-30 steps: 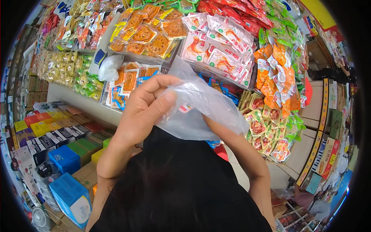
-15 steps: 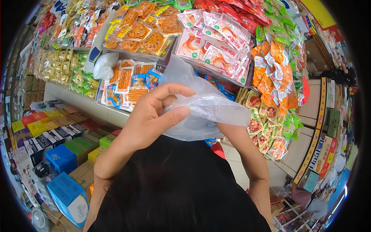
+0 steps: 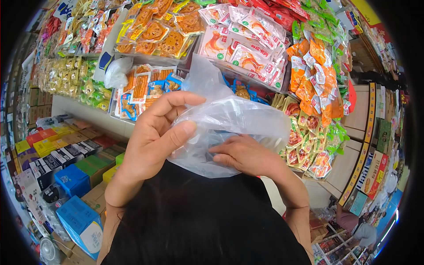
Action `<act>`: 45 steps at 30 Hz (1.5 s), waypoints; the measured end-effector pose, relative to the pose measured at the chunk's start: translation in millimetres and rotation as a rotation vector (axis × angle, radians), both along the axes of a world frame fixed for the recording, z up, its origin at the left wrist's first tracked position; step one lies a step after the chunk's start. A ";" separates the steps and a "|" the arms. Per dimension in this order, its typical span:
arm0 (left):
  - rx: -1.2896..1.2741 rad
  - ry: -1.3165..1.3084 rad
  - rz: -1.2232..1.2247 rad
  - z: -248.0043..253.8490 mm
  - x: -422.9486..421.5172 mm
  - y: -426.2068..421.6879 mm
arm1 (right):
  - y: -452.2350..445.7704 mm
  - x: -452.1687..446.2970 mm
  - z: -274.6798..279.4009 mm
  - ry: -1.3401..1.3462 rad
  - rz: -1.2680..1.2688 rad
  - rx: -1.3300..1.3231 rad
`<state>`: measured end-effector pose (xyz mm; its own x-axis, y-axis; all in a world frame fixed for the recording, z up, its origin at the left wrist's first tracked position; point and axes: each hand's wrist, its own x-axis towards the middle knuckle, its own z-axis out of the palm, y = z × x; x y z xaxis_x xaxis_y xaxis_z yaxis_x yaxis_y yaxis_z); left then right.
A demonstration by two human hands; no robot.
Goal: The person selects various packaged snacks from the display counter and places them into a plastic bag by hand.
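Note:
A thin, cloudy-clear plastic bag [image 3: 251, 112] is spread in front of my body, its upper part standing up in a peak. At its left side my left hand [image 3: 154, 132] grips the film, fingers curled around it and the thumb in front. My right hand [image 3: 243, 154] is at the bag's lower middle, its fingers drawn together on the plastic. The fingertips of that hand are partly lost against the film. Behind the bag lie packs of snack sticks [image 3: 142, 90] and small blue packets [image 3: 173, 82].
Bins of packaged snacks fill the display ahead, with sliced lotus-root packs [image 3: 154, 33], white-and-red packets [image 3: 247, 48] and orange packets [image 3: 311, 73]. A crumpled clear bag [image 3: 118, 73] hangs at the left. Stacked cartons [image 3: 79, 221] stand at lower left. Another person [image 3: 353, 223] is at lower right.
My right hand, earlier hidden behind the bag, now shows in front of it with fingers on the film. My left hand has shifted left and slightly down, and the bag is spread wider.

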<state>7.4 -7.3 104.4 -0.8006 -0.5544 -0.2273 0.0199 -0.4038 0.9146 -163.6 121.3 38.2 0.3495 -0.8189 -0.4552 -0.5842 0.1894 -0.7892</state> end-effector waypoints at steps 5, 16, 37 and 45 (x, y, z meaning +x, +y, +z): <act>-0.054 0.034 0.013 -0.7 0.1 0.4 | 2.6 1.1 6.9 0.044 0.105 -0.034; -0.066 0.035 0.061 2.9 -2.3 -0.6 | 11.8 2.1 7.3 0.024 0.034 -0.209; -0.355 -0.206 0.171 -62.9 -15.7 -36.2 | 11.8 -31.7 45.8 0.114 -0.350 -0.395; -0.264 -0.178 0.057 -113.3 -24.0 -18.5 | -5.3 -65.7 39.4 -0.063 -0.580 -0.486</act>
<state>-16.6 -25.7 -8.9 -0.7274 -0.6555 -0.2030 -0.1340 -0.1545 0.9789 -229.3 116.0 77.6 -0.1849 -0.9827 0.0104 -0.4477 0.0748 -0.8911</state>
